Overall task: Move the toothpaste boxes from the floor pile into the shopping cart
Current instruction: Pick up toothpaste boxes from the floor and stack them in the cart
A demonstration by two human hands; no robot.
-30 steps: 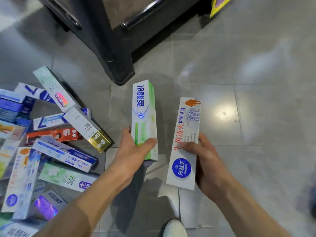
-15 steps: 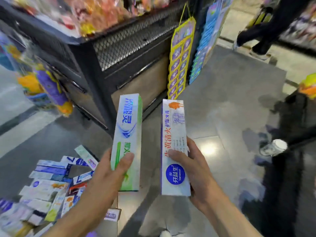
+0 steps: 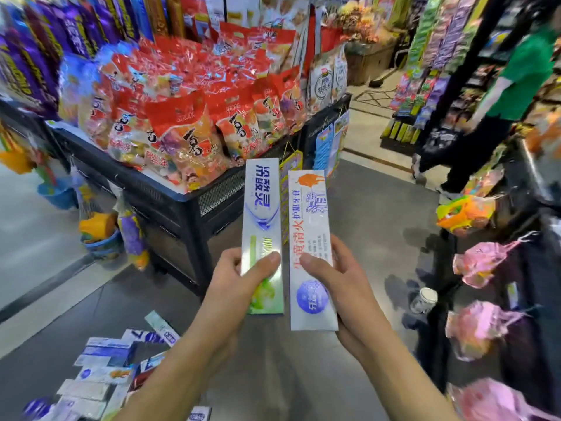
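Left hand (image 3: 230,284) of mine pinches a long white-and-green cardboard toothpaste box (image 3: 263,235) upright; right hand (image 3: 343,287) clamps a white box with red lettering (image 3: 309,238) just beside it; left of and below both, the floor pile of boxes (image 3: 103,375) lies on grey tiles.

Two upright toothpaste boxes (image 3: 263,235), side by side, one in each hand (image 3: 230,287).

Two boxes upright side by side, left box (image 3: 262,235) in left hand (image 3: 235,287), right box (image 3: 311,250) in right hand (image 3: 343,284), floor pile (image 3: 115,366) lower left
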